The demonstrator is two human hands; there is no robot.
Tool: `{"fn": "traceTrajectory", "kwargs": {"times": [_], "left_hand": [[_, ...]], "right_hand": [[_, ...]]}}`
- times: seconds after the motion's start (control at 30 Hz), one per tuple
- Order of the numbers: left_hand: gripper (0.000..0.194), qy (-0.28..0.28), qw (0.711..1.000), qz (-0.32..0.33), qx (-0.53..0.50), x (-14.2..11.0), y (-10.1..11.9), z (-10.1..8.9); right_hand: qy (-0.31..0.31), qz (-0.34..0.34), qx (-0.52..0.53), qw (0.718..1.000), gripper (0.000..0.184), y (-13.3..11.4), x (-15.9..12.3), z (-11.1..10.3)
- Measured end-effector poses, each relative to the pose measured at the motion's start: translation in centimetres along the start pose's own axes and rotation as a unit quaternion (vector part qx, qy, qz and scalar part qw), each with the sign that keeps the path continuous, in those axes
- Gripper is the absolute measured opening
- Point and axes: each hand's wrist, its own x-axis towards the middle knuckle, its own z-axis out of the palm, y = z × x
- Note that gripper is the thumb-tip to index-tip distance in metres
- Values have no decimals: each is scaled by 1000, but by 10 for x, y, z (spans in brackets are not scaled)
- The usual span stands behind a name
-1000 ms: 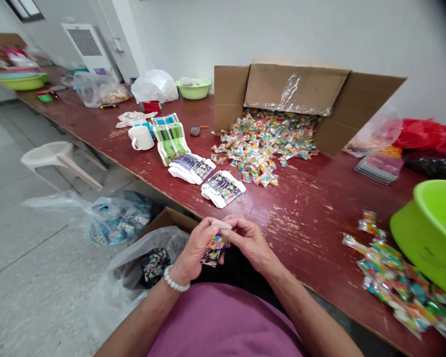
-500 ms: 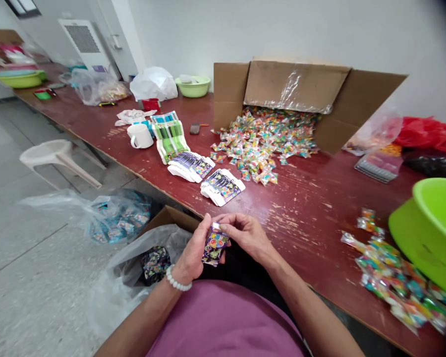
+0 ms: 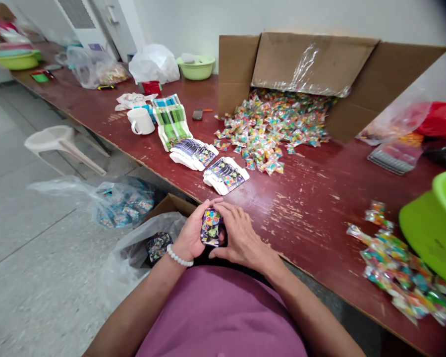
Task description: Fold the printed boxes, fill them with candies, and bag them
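Note:
Close to my body at the table's front edge, a small dark printed candy box [image 3: 211, 228] rests in my left hand [image 3: 191, 232], thumb along its side. My right hand [image 3: 242, 233] curves around the right and far side of the same box, its fingertips meeting the left fingers. Just beyond my hands lie two fanned stacks of flat printed cartons, a nearer stack [image 3: 226, 176] and a farther stack [image 3: 194, 152]. Below, at the left, an open plastic-lined carton [image 3: 167, 204] holds dark printed boxes [image 3: 158, 246].
A cardboard box [image 3: 315, 62] on its side spills wrapped candies [image 3: 263, 134] onto the red table [image 3: 305, 198]. More candies [image 3: 401, 272] lie by a green basin [image 3: 423, 233]. A white mug [image 3: 141, 121] and green cartons [image 3: 173, 126] stand left. A stool [image 3: 59, 141] is on the floor.
My right hand has gone from pinching the box's top end to wrapping its side. The box now sits upright with its top closed. The view has shifted slightly.

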Motion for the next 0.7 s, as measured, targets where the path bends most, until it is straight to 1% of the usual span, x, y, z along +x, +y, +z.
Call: {"fn": "traceTrajectory", "kwargs": {"times": [0.07,0.13,0.2,0.23,0.3,0.33,0.37,0.4,0.43,0.47,0.5,0.53,0.57,0.6,0.63,0.67,0.7], "left_hand": [[37,22,1000,16,1,1,0,0],[38,47,998,39,6,-1,-1,-1],[38,64,994,74,46,-6,-2,-7],[39,73,990,92,81,-10,-2,-13],[47,105,972,114,176,-20,0,-37],[53,135,958,116,225,-25,3,-52],[57,176,934,131,281,-29,6,-69],[59,222,895,157,355,-33,11,-86],[61,272,840,184,431,-36,15,-100],[63,300,789,201,497,-37,20,-110],[62,307,744,224,550,-37,25,-116],[60,297,701,255,596,-34,28,-115],[56,274,659,292,636,-29,31,-109],[52,241,616,334,672,-22,32,-97],[49,207,566,375,704,-12,32,-83],[49,175,521,401,733,-1,32,-66],[50,154,483,413,757,11,31,-50]], "right_hand": [[11,4,-13,1000,89,-1,5,7],[16,-9,6,1000,82,-3,9,14],[-2,-17,24,1000,82,-6,11,20],[-18,-18,27,999,85,-6,12,22],[-46,-17,26,998,97,-2,14,22],[-46,-14,26,999,100,4,17,20],[-30,-6,25,999,98,14,21,16],[-1,7,22,1000,91,26,27,11],[41,31,14,999,79,40,34,5],[81,64,1,995,68,56,43,-2],[116,97,-20,988,61,71,53,-8],[144,135,-48,979,60,86,63,-14],[150,173,-76,970,62,98,72,-19],[146,210,-101,962,66,108,80,-22],[135,238,-125,954,70,115,86,-23],[120,259,-144,948,72,119,91,-23],[107,273,-158,943,71,122,94,-22]]}}
